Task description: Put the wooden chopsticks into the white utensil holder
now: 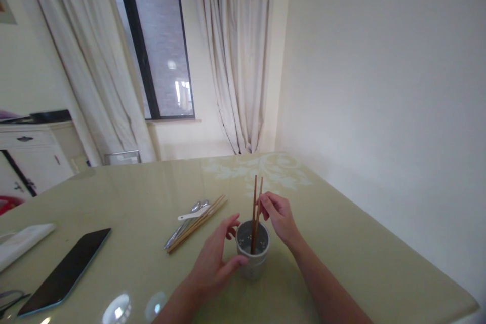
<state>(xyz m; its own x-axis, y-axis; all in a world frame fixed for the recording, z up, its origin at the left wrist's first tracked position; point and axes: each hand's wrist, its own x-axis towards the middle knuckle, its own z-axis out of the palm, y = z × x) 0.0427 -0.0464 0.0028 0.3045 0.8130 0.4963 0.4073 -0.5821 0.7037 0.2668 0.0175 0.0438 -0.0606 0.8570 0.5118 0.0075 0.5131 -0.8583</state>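
A grey cylindrical cup (253, 267) stands upright on the table in front of me. Two brown wooden chopsticks lean in it, the left chopstick (254, 207) and the right chopstick (259, 203), their lower ends inside. My right hand (278, 215) is closed in a pinch on the right chopstick, above the rim. Curved about the cup's left side is my left hand (216, 258), with its thumb at the front rim and its fingers by the far left rim. Left of the cup lie several loose chopsticks (197, 228), metal spoons (182, 228) and a white spoon (193, 213).
On the left of the glossy table (144, 197) lie a black tablet (66, 271) and a white object (25, 243). A dark thin item (11, 299) is at the lower left edge. A wall (387, 111) runs along the table's right side.
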